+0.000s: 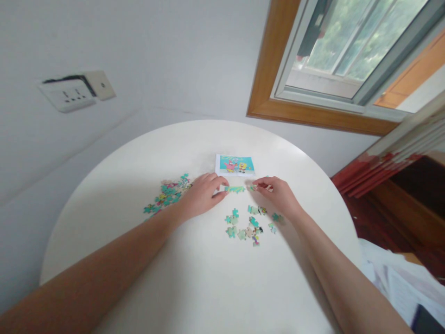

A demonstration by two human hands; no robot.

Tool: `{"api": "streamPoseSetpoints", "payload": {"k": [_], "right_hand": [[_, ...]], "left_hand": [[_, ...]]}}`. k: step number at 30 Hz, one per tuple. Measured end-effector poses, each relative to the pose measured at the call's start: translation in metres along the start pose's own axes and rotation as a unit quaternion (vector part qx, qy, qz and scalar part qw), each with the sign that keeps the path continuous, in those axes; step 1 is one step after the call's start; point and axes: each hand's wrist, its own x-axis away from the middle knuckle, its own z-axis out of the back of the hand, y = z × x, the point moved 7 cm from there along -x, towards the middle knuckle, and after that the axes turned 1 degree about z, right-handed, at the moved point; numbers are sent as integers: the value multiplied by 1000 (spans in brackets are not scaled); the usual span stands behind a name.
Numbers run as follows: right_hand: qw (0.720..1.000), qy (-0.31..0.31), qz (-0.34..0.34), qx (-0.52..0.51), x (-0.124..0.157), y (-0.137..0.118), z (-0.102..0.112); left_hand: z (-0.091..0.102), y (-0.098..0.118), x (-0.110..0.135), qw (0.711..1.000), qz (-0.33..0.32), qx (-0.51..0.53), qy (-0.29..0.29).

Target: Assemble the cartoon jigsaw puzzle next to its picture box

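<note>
A short strip of joined jigsaw pieces [235, 189] lies on the white table, just below a picture card [237, 166] with cartoon figures. My left hand [205, 194] holds the left end of this strip between thumb and fingers. At the strip's other end, my right hand [276, 192] pinches a small jigsaw piece [252, 188], a slight gap apart from the strip. Nearer to me lie several loose and joined pieces, among them a teal piece [231, 232] and a joined pair [256, 210]. A pile of jigsaw pieces [168, 195] spreads beside my left hand, partly hidden by it.
The round white table [194, 287] stands against a wall with a socket [71, 95]. A wood-framed window [323, 116] is at the upper right. Red patterned curtain cloth [375, 169] hangs at the right, with papers [399, 283] below.
</note>
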Motion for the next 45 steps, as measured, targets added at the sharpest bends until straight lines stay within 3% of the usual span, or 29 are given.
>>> {"api": "streamPoseSetpoints", "payload": {"k": [8,18,26,35,38,42,45], "right_hand": [[999,-23,24,1,1,-4,-10],[998,-66,21,4,0,5,-7],[993,-100,9,65,8,12,12],[989,-69,3,133,10,14,32],[984,-123,-1,125,20,9,36],[958,-270,-20,96,43,-1,26],[946,-298,-43,122,52,-7,21]], "left_hand": [[-1,-1,1,1000,2,5,1],[-1,-1,0,1000,5,3,2],[-2,-2,1,1000,6,11,1],[-1,-1,1,1000,1,7,0],[-2,-1,1,1000,1,2,-4],[-1,-1,1,1000,-2,7,-2],[-1,-1,0,1000,0,7,-2]]}}
